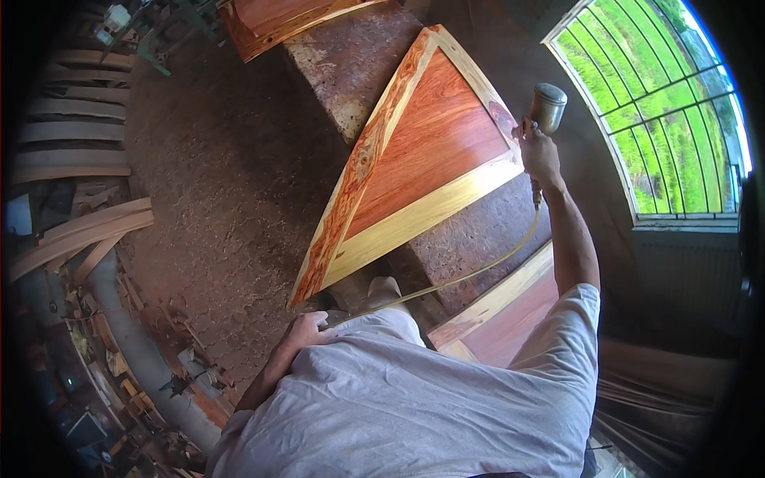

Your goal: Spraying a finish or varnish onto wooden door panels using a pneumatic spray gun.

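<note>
1. Gripping the spray gun (545,118) with the right fingers (532,142), by the shiny wood panel (430,151) on the counter (478,231); could scratch it by swinging too near.
2. Could drip on it by tipping the cup (551,99) too far.
3. Seems to hold the yellow hose (476,269) in the left fingers (317,318); could drag it on the panel by letting go.
</note>
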The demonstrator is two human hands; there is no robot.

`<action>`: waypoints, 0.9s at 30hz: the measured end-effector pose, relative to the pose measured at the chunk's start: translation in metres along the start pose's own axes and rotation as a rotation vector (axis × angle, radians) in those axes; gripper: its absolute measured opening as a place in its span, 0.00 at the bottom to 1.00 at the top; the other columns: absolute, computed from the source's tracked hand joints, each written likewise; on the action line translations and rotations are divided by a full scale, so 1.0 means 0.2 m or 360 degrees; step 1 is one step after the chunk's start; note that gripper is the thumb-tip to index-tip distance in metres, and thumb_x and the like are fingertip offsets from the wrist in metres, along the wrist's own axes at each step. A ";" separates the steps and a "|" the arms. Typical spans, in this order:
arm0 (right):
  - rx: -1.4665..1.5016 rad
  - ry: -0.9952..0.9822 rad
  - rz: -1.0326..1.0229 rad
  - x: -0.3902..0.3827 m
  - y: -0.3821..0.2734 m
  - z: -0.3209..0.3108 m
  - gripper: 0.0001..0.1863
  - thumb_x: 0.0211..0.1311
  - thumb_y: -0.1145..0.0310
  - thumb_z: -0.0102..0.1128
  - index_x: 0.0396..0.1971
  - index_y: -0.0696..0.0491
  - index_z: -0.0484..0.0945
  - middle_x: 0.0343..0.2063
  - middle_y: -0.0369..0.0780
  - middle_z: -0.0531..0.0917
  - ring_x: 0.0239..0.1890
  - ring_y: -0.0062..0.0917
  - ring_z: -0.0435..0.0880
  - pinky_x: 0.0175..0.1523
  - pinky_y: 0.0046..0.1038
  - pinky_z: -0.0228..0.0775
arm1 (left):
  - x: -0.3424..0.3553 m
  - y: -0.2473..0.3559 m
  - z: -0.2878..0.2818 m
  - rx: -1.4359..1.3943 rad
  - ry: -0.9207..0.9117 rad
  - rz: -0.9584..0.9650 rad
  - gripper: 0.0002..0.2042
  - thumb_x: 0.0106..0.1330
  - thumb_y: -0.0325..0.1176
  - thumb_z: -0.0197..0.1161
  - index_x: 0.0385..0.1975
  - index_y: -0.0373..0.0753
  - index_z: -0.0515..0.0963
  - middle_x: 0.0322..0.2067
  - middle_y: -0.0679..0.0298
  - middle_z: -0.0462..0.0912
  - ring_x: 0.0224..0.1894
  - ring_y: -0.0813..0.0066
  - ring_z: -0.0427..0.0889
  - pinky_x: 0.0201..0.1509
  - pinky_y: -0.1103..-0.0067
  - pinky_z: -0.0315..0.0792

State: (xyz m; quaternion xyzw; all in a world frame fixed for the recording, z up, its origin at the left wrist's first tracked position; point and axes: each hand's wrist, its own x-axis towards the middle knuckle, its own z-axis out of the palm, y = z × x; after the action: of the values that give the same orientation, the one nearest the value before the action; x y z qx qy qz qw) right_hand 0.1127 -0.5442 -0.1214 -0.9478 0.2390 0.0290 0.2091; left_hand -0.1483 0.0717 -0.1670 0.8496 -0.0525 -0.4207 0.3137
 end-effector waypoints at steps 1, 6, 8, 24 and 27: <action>0.0108 0.0065 -0.0101 0.09 -0.08 0.01 0.22 0.74 0.48 0.54 0.47 0.50 0.86 0.37 0.52 0.89 0.44 0.50 0.89 0.50 0.49 0.79 | 0.00 0.03 0.02 -0.0049 0.0012 0.0015 0.25 0.57 0.49 0.76 0.32 0.29 0.78 0.35 0.42 0.87 0.37 0.60 0.89 0.41 0.65 0.79; 0.0218 0.0189 -0.0315 0.49 -0.47 0.08 0.22 0.73 0.48 0.53 0.49 0.48 0.86 0.40 0.51 0.89 0.48 0.51 0.87 0.53 0.50 0.78 | -0.01 0.16 0.00 -0.0063 0.0074 -0.0129 0.24 0.59 0.50 0.73 0.30 0.31 0.76 0.29 0.44 0.82 0.32 0.51 0.84 0.39 0.62 0.76; 0.0252 0.0544 -0.0457 0.61 -0.59 0.13 0.19 0.73 0.53 0.55 0.39 0.53 0.87 0.21 0.47 0.86 0.25 0.39 0.90 0.35 0.40 0.82 | -0.04 0.21 -0.03 -0.0149 0.0109 -0.0114 0.25 0.59 0.51 0.72 0.30 0.31 0.76 0.28 0.44 0.81 0.31 0.52 0.83 0.38 0.62 0.75; 0.0887 -0.0147 -0.0764 -0.51 -0.43 0.11 0.17 0.72 0.59 0.56 0.38 0.59 0.84 0.24 0.39 0.85 0.17 0.21 0.83 0.22 0.28 0.72 | -0.09 -0.28 0.11 0.0033 0.0093 -0.0444 0.28 0.55 0.52 0.75 0.45 0.32 0.84 0.40 0.43 0.88 0.45 0.49 0.89 0.49 0.63 0.82; 0.0927 -0.0145 -0.0380 -1.01 -0.29 0.18 0.18 0.73 0.57 0.58 0.38 0.59 0.83 0.22 0.38 0.84 0.17 0.22 0.81 0.22 0.28 0.72 | -0.05 -0.48 0.22 0.0202 0.0172 -0.0249 0.28 0.55 0.53 0.76 0.44 0.33 0.85 0.44 0.43 0.87 0.50 0.49 0.88 0.53 0.62 0.80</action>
State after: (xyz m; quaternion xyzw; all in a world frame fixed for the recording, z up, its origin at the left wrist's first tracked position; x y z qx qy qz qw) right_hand -0.0377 -0.3935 -0.1013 -0.8671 0.1147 -0.0230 0.4842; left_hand -0.2049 0.1301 -0.2348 0.8907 0.0045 -0.3932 0.2279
